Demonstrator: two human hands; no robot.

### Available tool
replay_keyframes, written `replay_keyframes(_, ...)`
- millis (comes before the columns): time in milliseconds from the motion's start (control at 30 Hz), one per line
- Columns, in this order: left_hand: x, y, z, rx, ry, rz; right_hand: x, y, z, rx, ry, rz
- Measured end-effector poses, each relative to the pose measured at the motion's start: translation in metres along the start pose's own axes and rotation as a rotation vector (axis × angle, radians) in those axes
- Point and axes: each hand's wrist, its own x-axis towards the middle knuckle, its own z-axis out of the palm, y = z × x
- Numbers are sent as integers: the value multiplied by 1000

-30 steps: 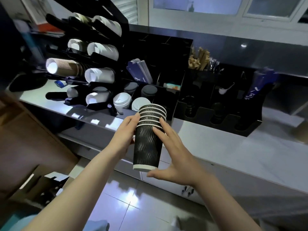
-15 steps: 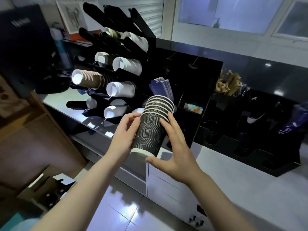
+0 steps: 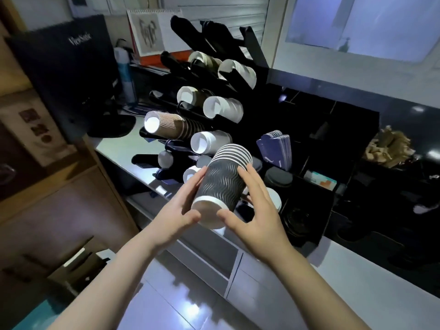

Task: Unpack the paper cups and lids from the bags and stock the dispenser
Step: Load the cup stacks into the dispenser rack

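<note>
Holding: both hands carry a stack of black cups at the centre of the frame, above the table edge.
Stack: nested wavy-ribbed cups, tilted, white base toward the camera at lower left, white rims fanned toward the upper right; it hangs just before the lower rows of the dispenser, apart from them.
Left hand: fingers lie fairly straight along the left side of the stack, thumb near the base; they press the cups rather than wrap them.
Right hand: fingers spread up the right side of the stack, thumb curled under the white base, cupping it.
Dispenser: black slanted rack in the upper middle of the frame, its channels holding rows of cups lying on their sides, white cups to the right and a brown ribbed row at the left.
Lids: black lid and white lid sit in an organiser right of the stack, partly hidden by the right hand.
Sleeves: blue card pack stands upright in the organiser, just beyond the rims.
Monitor: dark, upper left, on the table.
Floor: glossy tiles at the bottom.
</note>
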Motion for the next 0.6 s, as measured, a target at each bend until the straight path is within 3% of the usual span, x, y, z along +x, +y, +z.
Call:
replay_keyframes(300, -7, -6, -106, -12, 42, 24, 30, -34, 75, -350, -4, -101)
replay_keyframes(467, -11, -7, -157, -22, 50, 36, 45, -55, 124, -368, 2, -76)
replay_keyframes(600, -18, -16, -192, -16, 145, 46, 60, -73, 155, -253, -135, 101)
